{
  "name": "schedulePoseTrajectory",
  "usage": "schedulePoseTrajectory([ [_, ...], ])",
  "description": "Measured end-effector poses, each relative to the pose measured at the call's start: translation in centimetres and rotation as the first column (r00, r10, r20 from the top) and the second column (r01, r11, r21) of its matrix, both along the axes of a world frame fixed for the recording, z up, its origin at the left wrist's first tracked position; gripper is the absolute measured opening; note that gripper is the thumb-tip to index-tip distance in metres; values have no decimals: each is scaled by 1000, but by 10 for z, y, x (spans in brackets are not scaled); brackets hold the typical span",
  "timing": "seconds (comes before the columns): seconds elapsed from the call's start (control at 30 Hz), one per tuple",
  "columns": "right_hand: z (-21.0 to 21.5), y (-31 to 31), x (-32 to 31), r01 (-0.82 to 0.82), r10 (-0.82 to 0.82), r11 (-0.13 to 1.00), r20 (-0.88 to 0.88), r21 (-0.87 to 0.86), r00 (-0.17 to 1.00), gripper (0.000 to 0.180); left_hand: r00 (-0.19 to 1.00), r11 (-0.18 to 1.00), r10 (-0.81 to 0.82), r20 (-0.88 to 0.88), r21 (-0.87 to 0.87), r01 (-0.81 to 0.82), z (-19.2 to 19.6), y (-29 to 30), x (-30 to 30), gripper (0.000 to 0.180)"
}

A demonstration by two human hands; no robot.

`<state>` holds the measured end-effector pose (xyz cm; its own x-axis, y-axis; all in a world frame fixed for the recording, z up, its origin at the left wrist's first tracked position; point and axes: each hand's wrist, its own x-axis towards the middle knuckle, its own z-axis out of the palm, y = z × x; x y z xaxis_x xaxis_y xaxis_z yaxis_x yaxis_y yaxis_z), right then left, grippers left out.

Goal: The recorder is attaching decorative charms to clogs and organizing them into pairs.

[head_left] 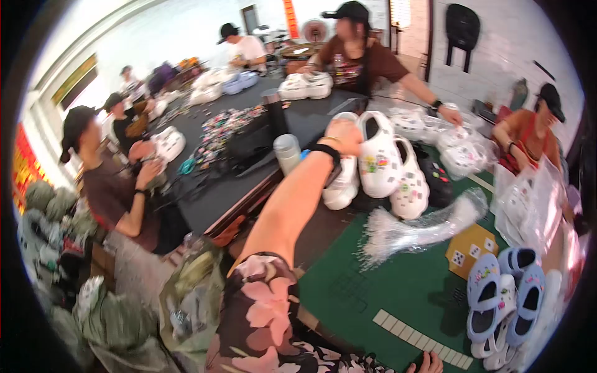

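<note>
Gripping a white clog (340, 189) beside a charm-studded pair (380, 165), a person's left hand (344, 137) stretched forward, while the cropped right hand (428, 363), its grip unclear, appeared at the green tabletop (398, 295).

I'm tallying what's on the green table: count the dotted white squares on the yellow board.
3: a left square, a middle square and a right square, in a slanting row on the yellow board. A blue clog may hide more at the board's edge.

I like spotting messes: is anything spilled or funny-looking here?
Yes: thin clear strips fan untidily from a plastic bag on the green table, near the white shoes. Tiny colourful bits also lie loose on the black table. Whether they spilled isn't clear.
</note>
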<state>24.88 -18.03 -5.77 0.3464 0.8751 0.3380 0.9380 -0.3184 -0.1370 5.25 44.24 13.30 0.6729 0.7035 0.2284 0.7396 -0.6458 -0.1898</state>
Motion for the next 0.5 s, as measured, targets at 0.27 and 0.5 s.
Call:
schedulePoseTrajectory([
  [0.27, -30, -11, 11, -20, 18, 999, 69, 34, 997, 41, 946, 986, -163, 281, 58, 153, -4, -131, -30, 23],
  [0.5, -52, 10, 17, -2, 260, 949, -777, 316, 573, 52, 807, 807, 131, 576, -534, 250, -11, -284, -66, 37],
])
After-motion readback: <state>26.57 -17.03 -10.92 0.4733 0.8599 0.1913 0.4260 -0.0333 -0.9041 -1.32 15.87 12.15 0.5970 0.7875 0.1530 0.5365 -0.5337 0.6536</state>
